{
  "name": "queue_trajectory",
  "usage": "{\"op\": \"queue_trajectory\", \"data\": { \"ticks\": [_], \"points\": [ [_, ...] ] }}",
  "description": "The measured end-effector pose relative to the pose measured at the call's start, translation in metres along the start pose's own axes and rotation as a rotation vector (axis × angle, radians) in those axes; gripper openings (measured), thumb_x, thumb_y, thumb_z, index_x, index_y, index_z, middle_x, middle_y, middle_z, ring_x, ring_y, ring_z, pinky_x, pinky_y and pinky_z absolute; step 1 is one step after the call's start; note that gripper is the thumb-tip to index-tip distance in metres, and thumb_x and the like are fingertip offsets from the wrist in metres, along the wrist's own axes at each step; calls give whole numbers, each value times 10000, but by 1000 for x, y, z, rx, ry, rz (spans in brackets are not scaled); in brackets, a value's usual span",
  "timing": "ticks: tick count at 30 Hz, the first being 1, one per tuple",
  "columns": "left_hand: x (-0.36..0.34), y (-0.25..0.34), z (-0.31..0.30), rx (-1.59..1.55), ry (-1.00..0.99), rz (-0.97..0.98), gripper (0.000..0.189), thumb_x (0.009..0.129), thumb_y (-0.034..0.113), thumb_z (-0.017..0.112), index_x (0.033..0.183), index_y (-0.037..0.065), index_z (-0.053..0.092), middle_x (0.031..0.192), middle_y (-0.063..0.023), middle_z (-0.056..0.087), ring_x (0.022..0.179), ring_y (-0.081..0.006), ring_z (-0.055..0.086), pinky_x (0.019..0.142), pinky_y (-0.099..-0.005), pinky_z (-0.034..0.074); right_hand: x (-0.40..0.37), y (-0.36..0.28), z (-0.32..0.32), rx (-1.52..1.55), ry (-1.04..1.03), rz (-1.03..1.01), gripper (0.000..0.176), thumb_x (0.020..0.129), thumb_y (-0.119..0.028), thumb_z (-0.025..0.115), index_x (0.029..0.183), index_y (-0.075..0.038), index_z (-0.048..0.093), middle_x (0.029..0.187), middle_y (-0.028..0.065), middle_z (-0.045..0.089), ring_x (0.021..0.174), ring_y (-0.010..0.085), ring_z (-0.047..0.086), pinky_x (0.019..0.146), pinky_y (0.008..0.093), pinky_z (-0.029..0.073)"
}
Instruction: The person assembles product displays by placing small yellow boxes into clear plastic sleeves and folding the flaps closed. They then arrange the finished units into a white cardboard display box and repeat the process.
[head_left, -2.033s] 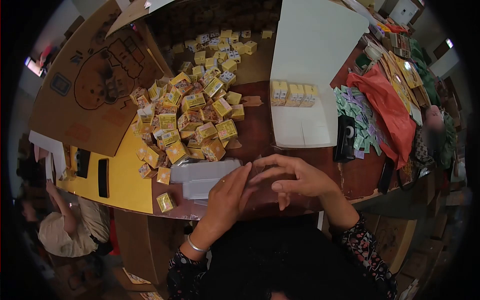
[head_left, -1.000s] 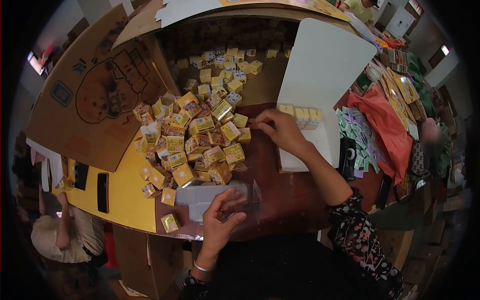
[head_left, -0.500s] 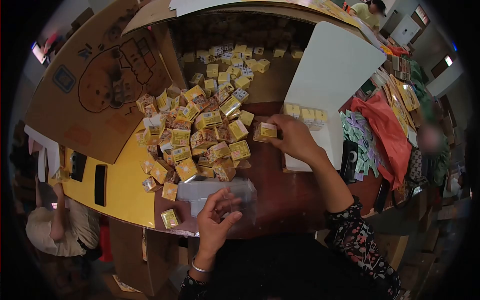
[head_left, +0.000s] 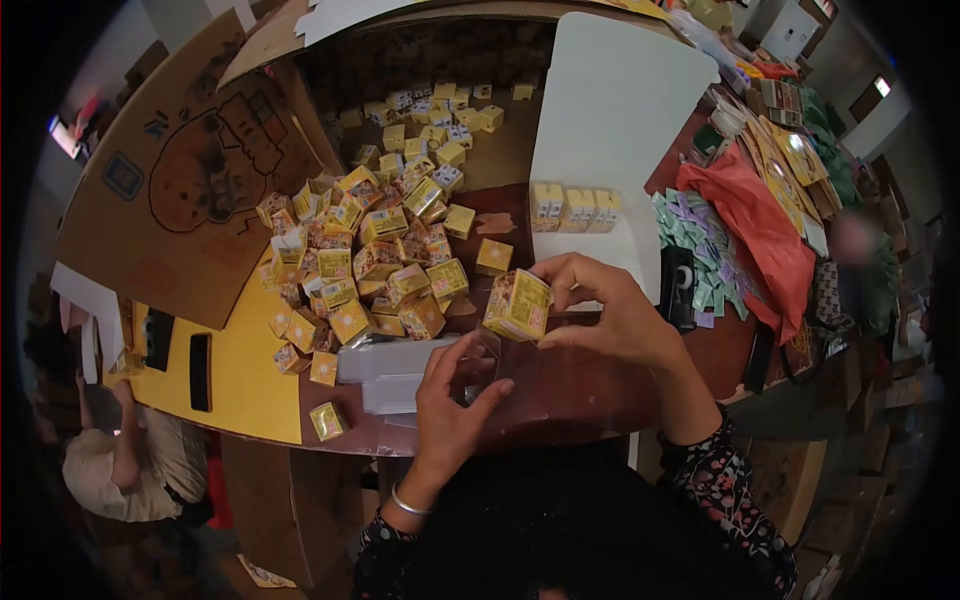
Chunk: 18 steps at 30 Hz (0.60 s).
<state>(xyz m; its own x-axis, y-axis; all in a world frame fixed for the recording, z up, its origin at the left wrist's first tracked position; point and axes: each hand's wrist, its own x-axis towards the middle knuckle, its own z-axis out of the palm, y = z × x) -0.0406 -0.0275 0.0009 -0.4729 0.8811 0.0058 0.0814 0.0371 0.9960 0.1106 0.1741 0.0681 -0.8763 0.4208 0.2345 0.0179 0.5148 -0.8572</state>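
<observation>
My right hand (head_left: 610, 310) pinches a small yellow printed box (head_left: 518, 305) between thumb and fingers, held above the table. Left of it and lower, my left hand (head_left: 455, 395) has its fingers curved and apart from the thumb. Clear plastic cases (head_left: 385, 375) lie beside and partly behind the left fingers. Just beyond the held box, a single yellow box (head_left: 494, 257) rests on the table. A heap of similar boxes (head_left: 360, 260) spreads to the left.
An open white carton (head_left: 610, 120) holds a row of small boxes (head_left: 577, 208). Behind stands a large cardboard box (head_left: 490, 155) with more boxes inside. Green and lilac packets (head_left: 700, 245) and a red bag (head_left: 755, 235) lie right. A phone (head_left: 201, 372) lies left, near a seated person (head_left: 140, 460).
My right hand has brought the small box nearer and lower, towards the left hand. My left hand has moved slightly up and right. The whole view has shifted a little.
</observation>
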Motion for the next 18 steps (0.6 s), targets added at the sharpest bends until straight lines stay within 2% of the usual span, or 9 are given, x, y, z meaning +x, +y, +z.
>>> {"op": "queue_trajectory", "data": {
  "ticks": [2,6,8,11,14,17,18],
  "points": [
    [-1,0,3,-19,13,15,668,822,46,846,1416,6,543,1232,-82,600,1086,-204,678,933,-326,561,-2,-2,-1,-2,-40,17,369,795,-62,841,1021,-45,549,1315,146,610,1019,262,679,889,346,599],
    [-2,4,3,-67,26,-1,661,821,45,848,1412,15,552,1205,-79,604,1073,-194,675,924,-318,557,-8,0,2,-33,45,-37,416,795,-85,821,1156,-73,615,1279,143,603,1073,253,647,869,340,576],
    [-1,4,0,-20,28,-9,655,839,39,830,1422,-2,536,1257,-83,589,1109,-205,675,948,-330,564,-10,-9,0,-35,96,-53,451,793,-97,807,1208,-80,632,1269,143,599,1083,248,631,863,334,566],
    [0,3,-1,10,24,-3,642,850,43,821,1421,-12,533,1287,-85,582,1125,-208,675,958,-332,567,-11,-7,-7,-255,36,-157,523,780,-111,797,1270,-59,622,1250,134,592,1072,253,615,859,333,559],
    [2,-1,4,19,11,7,630,851,45,821,1413,-12,540,1288,-85,582,1120,-206,677,955,-326,565,-12,-9,-3,-195,92,-148,498,802,-130,805,1254,-37,619,1181,122,612,960,219,639,786,316,557],
    [2,0,6,-10,-3,-24,627,846,40,824,1406,-9,546,1278,-85,587,1112,-204,680,950,-321,564,-16,3,-6,-18,140,62,466,842,-166,806,1246,-29,618,1100,97,641,797,138,643,682,284,540],
    [2,1,7,-26,-9,-40,628,843,37,826,1404,-8,548,1273,-84,589,1109,-203,681,948,-320,564,-15,10,-5,169,190,94,453,876,-182,800,1254,-22,609,1044,68,654,678,65,607,612,239,508]
  ]
}}
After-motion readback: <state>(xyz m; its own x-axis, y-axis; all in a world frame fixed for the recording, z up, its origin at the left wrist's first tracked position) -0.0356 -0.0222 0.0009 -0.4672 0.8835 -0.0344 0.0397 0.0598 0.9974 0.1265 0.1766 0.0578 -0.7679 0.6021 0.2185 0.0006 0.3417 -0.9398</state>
